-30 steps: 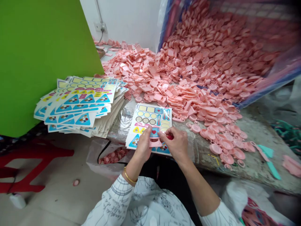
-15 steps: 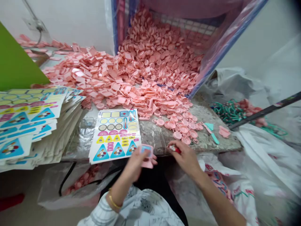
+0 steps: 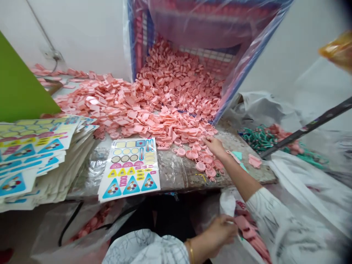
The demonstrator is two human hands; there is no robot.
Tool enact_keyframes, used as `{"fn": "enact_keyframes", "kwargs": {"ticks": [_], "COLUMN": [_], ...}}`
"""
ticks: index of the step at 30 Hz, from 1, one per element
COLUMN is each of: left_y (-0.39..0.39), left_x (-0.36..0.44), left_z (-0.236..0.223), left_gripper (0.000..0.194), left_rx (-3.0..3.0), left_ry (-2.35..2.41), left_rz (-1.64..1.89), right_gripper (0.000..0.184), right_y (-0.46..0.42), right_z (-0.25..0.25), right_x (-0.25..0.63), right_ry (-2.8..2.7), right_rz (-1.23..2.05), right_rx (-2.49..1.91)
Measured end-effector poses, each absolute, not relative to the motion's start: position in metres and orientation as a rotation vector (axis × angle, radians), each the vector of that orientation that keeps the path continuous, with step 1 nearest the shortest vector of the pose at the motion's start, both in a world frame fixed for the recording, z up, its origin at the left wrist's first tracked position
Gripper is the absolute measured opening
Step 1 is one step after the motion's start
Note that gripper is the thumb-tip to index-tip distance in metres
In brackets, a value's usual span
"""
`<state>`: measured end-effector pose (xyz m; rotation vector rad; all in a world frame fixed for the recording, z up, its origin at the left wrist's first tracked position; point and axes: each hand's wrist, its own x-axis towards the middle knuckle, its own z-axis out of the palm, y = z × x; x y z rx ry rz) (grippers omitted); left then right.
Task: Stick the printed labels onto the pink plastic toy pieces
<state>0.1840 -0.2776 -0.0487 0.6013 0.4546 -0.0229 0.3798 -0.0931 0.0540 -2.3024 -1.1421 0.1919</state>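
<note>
My left hand (image 3: 222, 231), with a gold bracelet at the wrist, is low at the front right over an open bag. Its fingers reach out, slightly blurred, close to a pink plastic piece (image 3: 243, 224) at the bag's mouth. My right hand (image 3: 215, 146) is at the right edge of the heap of pink plastic pieces (image 3: 170, 126), back upward. Its fingertips are drawn together among the pieces; what they hold is hidden. On the table's left part lies a sticker sheet (image 3: 129, 168) with yellow circles and blue triangles.
A large stack of sticker sheets (image 3: 49, 157) is at the left beside a green panel (image 3: 22, 80). Behind the heap, a plastic-lined bin (image 3: 242, 69) lies tipped, spilling pieces. Turquoise pieces (image 3: 237, 155) and a dark bar (image 3: 308, 128) are at the right.
My left hand has moved right and down to the bag, and the pink piece with a blue sticker has left its fingers. My right hand has gone up to the heap; its red item no longer shows.
</note>
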Motion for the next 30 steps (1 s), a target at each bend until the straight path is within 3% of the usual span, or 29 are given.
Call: {"fn": "enact_keyframes", "kwargs": {"ticks": [6,13,20,26,30], "left_y": [-0.213,-0.204,-0.195,-0.182,-0.147], "left_x": [0.076,0.049,0.036,0.025,0.014], "left_z": [-0.041,-0.043,-0.046,-0.037,-0.009], "left_gripper": [0.052,0.048,0.043,0.043,0.049], "left_rx": [0.602,0.58,0.593,0.61,0.581], "left_ry": [0.767,0.784,0.747,0.722,0.679], "left_rz": [0.172,0.266,0.334,0.342,0.445], "right_gripper": [0.034,0.05,0.055,0.041,0.037], "right_y": [-0.031,0.006,-0.049,-0.099,-0.112], "right_z": [0.023,0.011,0.006,0.036,0.074], "right_x": [0.374,0.382,0.364,0.381,0.358], "right_ry": [-0.827,-0.574,-0.888,-0.943,-1.303], "right_rz": [0.096,0.145,0.051,-0.068,0.341], "right_rx": [-2.354,-2.383,-2.273,-2.256,-1.939]}}
